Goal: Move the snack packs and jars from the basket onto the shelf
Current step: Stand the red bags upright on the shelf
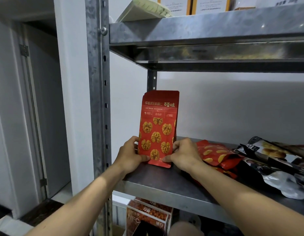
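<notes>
Red walnut snack pack [158, 128] stands upright on the metal shelf [165, 186], near its left end, just right of the perforated steel upright [98, 103]. More red pack tops show directly behind it, so it fronts a short row; how many, cannot tell. Left hand [129, 154] grips the pack's lower left edge, thumb laid across the front near the bottom corner, fingers curled around the side. Right hand [185, 154] grips the lower right edge likewise, thumb on the front, fingers wrapped behind. Pack base rests on the shelf surface. To the right, lying flat: a red pouch with yellow nut print [216, 155], touching or just beside the right hand, then black-and-white snack bags [273, 167] overlapping one another toward the shelf's right end. Upper shelf [207, 31] carries a pale tilted box [144, 9] and white cartons with orange edges [192, 5]. Below the working shelf, brown boxes printed with nuts [148, 217] stand upright. Basket not in view.
</notes>
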A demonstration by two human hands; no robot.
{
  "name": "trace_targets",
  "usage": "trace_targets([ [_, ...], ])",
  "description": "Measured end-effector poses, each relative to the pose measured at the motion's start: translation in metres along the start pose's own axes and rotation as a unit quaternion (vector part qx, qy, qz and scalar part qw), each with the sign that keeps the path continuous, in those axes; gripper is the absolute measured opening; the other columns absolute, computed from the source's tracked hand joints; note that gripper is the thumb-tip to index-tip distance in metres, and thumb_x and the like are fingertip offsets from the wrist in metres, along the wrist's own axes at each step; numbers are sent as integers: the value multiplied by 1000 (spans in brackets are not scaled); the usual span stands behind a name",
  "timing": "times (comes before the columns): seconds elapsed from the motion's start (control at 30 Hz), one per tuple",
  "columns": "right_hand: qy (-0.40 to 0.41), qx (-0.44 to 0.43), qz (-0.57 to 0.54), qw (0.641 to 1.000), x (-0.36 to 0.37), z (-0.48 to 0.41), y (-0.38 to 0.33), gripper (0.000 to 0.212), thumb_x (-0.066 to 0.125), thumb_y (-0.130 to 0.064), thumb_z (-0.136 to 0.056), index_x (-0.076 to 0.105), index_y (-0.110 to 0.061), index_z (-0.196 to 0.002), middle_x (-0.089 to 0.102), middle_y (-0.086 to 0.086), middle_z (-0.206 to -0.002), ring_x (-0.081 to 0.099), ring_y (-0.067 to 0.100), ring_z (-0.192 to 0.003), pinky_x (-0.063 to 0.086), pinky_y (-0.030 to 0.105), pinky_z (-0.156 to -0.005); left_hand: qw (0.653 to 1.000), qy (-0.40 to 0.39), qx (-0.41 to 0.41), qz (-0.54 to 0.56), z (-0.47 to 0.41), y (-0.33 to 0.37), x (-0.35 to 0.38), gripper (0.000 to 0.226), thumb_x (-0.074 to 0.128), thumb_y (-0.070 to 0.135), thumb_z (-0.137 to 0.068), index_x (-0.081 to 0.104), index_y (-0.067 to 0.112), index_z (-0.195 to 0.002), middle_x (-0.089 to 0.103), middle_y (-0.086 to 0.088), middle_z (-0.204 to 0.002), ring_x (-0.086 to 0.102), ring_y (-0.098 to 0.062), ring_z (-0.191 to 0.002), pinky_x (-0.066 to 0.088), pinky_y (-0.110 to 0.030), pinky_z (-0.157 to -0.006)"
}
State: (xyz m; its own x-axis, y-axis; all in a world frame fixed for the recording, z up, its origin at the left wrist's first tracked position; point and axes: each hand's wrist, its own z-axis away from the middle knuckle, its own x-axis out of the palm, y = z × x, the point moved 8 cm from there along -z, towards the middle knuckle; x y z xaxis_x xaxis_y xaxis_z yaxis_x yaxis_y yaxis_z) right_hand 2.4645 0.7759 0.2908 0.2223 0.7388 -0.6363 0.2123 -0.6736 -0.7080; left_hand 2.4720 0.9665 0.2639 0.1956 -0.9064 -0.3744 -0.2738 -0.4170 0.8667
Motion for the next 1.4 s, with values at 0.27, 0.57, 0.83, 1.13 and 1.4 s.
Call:
trace_targets([
  [0.27, 21, 27, -40, 999, -4, 1, 0, 42, 96, -30, -51, 62, -13, -69, 72, -4, -85, 69, 13, -81, 58, 32, -74, 999, 25, 0, 20, 1, 4, -3, 40, 79, 19, -78, 54, 24, -108, 66, 0, -98, 67, -19, -89, 57, -38, -77],
  [0.57, 10, -5, 3, 1000, 2, -5, 2, 26, 89, -4, -62, 68, 1, -76, 70, 6, -85, 67, 20, -85, 57, 30, -74, 998, 60, -5, 1, -4, -3, -8, 31, 72, -6, -78, 49, 13, -84, 67, -8, -90, 68, -31, -88, 58, -47, -74],
  [0.83, 4, -16, 21, 1000, 6, -4, 0, 30, 88, -8, -66, 59, -13, -66, 70, 5, -85, 67, 21, -86, 56, 30, -73, 998, 55, -11, -13, -3, -5, -7, 31, 75, 1, -78, 48, 11, -89, 68, -4, -91, 66, -21, -87, 57, -44, -80],
  [1.13, -6, 13, 3, 1000, 3, -2, -1, 35, 91, -17, -62, 58, -13, -72, 71, 3, -87, 67, 18, -85, 58, 36, -78, 998, 52, -26, -8, 0, 2, -5, 44, 87, 19, -67, 54, 15, -96, 67, 0, -88, 67, -15, -81, 53, -29, -68],
  [1.4, -5, 13, -15, 1000, 1, -3, 0, 38, 93, -18, -58, 56, -18, -69, 72, 1, -87, 68, 16, -85, 57, 31, -76, 998, 59, -25, 6, -1, 1, -6, 40, 86, 16, -67, 55, 17, -92, 68, -3, -89, 68, -21, -81, 58, -38, -73],
])
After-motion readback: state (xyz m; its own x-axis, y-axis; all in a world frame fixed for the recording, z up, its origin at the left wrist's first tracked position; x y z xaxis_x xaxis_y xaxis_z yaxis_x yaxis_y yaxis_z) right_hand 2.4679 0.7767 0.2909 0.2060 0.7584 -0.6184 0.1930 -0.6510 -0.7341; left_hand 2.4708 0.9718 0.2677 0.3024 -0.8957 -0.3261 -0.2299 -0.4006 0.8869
